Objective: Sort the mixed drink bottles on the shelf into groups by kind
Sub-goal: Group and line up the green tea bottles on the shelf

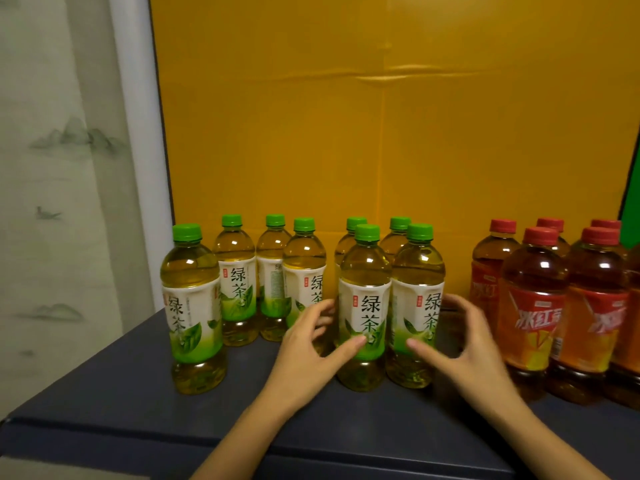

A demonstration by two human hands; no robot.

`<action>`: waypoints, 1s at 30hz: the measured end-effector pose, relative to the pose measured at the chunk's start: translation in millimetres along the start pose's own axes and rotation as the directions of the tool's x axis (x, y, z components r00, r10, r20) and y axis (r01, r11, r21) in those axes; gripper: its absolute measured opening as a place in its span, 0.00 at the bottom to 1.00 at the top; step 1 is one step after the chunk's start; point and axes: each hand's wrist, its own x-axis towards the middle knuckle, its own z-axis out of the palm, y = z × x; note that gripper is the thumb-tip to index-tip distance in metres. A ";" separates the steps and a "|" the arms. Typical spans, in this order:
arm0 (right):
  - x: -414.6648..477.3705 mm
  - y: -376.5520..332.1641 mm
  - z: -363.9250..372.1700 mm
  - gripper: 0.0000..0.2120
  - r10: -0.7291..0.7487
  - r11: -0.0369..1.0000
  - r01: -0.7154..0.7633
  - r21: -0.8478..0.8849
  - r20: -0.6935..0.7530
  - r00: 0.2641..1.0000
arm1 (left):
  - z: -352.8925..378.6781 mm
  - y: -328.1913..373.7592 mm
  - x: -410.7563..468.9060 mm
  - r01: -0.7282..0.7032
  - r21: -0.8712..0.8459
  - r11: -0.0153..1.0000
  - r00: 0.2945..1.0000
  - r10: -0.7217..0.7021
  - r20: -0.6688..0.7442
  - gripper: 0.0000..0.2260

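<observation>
Eight green bottles stand upright across the left and middle of the shelf. The red bottles, at least five, stand upright at the right, with a gap between the kinds. We judge the sort nearly done.

Nearest us, two green ones stand side by side, touching or almost: the middle bottle and its right neighbour.

The left hand flanks the middle bottle on its left, thumb tip over the label front, fingers curved toward its far side. The right hand, blurred, mirrors it round the right neighbour.

Both hands are half-curled in a wide C. We cannot tell whether either actually grips.

The pair lies between the hands, long axes vertical, each hand nearest its own bottle. We judge a two-handed sideways shift likely.
</observation>
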 end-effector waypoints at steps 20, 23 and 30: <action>-20.8 -87.1 162.5 0.34 0.010 0.997 -0.004 -0.077 0.076 0.997 | -68.0 -61.7 43.1 0.351 0.037 0.935 0.935 -0.348 -0.073 0.32; -17.9 -84.5 173.0 0.35 0.047 0.996 -0.046 -0.077 0.007 0.999 | -69.8 -62.5 49.0 0.370 0.102 0.923 0.929 -0.364 -0.070 0.32; 3.7 -75.8 187.7 0.39 0.198 0.978 -0.199 -0.054 -0.028 0.980 | -72.8 -67.9 64.8 0.487 -0.137 0.863 0.872 -0.490 0.015 0.32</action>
